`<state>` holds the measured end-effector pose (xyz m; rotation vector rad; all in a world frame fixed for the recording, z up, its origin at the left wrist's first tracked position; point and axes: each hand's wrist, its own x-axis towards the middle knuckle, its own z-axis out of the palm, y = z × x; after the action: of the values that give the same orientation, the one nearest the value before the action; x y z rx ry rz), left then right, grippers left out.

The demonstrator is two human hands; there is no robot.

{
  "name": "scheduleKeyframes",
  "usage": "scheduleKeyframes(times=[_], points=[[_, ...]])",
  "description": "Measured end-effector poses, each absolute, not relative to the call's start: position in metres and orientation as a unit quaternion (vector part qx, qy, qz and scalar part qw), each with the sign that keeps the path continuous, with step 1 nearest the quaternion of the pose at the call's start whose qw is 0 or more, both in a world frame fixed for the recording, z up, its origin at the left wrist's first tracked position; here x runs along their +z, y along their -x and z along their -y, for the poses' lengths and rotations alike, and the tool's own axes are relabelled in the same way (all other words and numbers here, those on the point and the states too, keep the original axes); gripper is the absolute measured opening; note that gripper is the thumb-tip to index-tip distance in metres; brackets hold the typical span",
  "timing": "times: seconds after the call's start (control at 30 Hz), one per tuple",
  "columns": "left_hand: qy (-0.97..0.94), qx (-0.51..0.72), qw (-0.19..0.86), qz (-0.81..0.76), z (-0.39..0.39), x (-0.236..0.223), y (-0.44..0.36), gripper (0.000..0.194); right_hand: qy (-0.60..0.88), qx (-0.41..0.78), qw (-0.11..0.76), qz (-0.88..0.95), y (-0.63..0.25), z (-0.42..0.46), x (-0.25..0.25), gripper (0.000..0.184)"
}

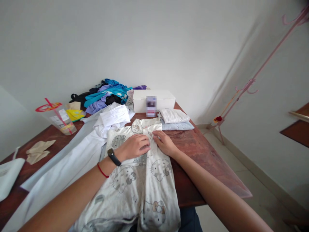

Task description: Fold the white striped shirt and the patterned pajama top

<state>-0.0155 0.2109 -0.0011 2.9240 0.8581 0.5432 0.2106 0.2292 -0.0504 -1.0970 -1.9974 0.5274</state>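
Note:
A cream garment with a cartoon cat print [149,180] lies spread along the red-brown table [202,151] in front of me. My left hand [135,146], with a black band and a red string at the wrist, rests on it with fingers curled around a fold of the cloth. My right hand [164,141] is beside it, fingers pinching the same fold near the middle seam. The two hands nearly touch. The garment's lower end hangs over the near table edge.
White clothes [72,154] lie at the left. A heap of blue and purple clothes [108,95] sits at the back beside a white box [154,100]. Folded white and pale blue pieces [175,120] lie right of centre. A plastic cup with a straw [59,119] stands at the left.

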Motion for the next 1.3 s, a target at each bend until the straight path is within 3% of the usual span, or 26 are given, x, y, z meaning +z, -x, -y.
scheduleKeyframes(times=[0.2, 0.43, 0.77, 0.97, 1.1, 1.3], points=[[-0.931, 0.191, 0.063, -0.305, -0.215, -0.007, 0.02, 0.031, 0.42, 0.196, 0.375, 0.803, -0.217, -0.231, -0.049, 0.015], [-0.926, 0.194, 0.064, -0.318, -0.217, -0.011, 0.02, 0.032, 0.418, 0.221, 0.358, 0.805, -0.222, -0.236, -0.055, 0.017], [-0.923, 0.179, 0.015, -0.341, -0.221, -0.013, 0.023, 0.028, 0.436, 0.205, 0.277, 0.832, -0.218, -0.235, -0.054, 0.045], [-0.921, 0.205, 0.044, -0.329, -0.221, -0.012, 0.023, 0.025, 0.441, 0.199, 0.12, 0.867, -0.217, -0.223, -0.037, 0.07], [-0.921, 0.215, 0.048, -0.321, -0.221, -0.014, 0.023, 0.028, 0.463, 0.197, 0.064, 0.862, -0.214, -0.216, -0.029, 0.071], [-0.924, 0.2, 0.057, -0.321, -0.222, -0.013, 0.023, 0.03, 0.464, 0.205, 0.067, 0.859, -0.213, -0.215, -0.029, 0.074]])
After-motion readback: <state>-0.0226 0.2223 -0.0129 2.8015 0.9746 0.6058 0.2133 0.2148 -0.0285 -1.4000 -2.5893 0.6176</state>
